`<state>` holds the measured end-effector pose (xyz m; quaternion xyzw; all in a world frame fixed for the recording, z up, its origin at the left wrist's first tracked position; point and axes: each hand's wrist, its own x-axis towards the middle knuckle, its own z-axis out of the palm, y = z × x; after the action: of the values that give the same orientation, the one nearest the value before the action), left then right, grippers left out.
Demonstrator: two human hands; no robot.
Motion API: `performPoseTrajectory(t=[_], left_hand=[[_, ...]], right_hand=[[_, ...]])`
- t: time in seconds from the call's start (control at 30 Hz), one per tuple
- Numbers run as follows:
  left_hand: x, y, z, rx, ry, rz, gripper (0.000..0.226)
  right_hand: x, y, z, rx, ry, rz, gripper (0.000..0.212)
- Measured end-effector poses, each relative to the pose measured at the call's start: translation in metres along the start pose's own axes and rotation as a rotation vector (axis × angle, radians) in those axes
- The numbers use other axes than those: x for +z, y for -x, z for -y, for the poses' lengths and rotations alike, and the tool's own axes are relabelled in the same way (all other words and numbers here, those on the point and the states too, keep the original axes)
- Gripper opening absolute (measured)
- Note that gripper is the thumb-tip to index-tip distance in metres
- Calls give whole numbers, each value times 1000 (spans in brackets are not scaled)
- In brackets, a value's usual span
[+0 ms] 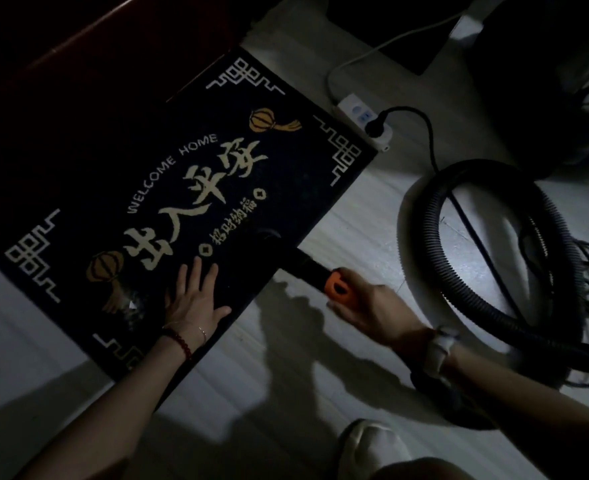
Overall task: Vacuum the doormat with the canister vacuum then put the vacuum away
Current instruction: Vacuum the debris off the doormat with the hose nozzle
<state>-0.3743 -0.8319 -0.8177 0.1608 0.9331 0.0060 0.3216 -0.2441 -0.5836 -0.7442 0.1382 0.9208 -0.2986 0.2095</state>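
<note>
- Dim room, so take this with some salt. The doormat [168, 188] is a dark one with "WELCOME HOME" and lantern prints, lying on a pale floor [372, 209], running from about 7 o'clock up to 1 o'clock in the head view.
- Left hand [196, 299] is flat on the mat near its 6 o'clock edge, fingers straight and spread, just pressing down. Not gripping anything.
- Right hand [372, 306] is wrapped round the vacuum wand [306, 266] right behind the orange collar [339, 289]. The nozzle end sits on the mat at roughly 3 o'clock of the left hand, close by but not touching it. It's black on black, so I can't make out the tip properly.
- The ribbed hose [487, 282] loops in a big coil over at 3 o'clock. The canister body I honestly can't pick out in the dark.
- The power strip [364, 121] lies just off the mat's corner at 1 o'clock with a black plug [377, 126] in it.
- What I'd worry about:
  - Suction lifting or bunching the mat if the left hand eases off, since that palm looks like the only thing pinning it.
  - Nozzle sweeping into the spread fingers, they're right in its lane.
  - Tugging the wand too far could drag the coiled hose tight, or yank the plug and slide that strip.
  - Feet tangling in the hose loop when putting it away.
</note>
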Motion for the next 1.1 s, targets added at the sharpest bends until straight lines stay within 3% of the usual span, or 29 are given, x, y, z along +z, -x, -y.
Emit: performPoseTrajectory(t=[0.17,0.23,0.43,0.53,0.67,0.83,1.1], left_hand=[[-1,1,2,-2,4,0,79],[0,2,2,-10,-1,0,79],[-1,1,4,4,64,0,78],[2,-1,7,7,113,-48,83],[3,-1,8,0,142,-57,85],[2,-1,9,1,158,-43,82],[6,-1,14,32,168,-56,82]], right_hand=[[-43,-66,-21,226,-176,-321,54],[-46,-80,-19,278,-184,-369,54],[18,-31,33,-48,-42,3,52],[4,-35,29,-46,-41,-40,53],[-34,-61,22,151,-264,-239,48],[-6,-41,47,-47,-137,31,48],[-6,-41,45,0,-178,-43,55]])
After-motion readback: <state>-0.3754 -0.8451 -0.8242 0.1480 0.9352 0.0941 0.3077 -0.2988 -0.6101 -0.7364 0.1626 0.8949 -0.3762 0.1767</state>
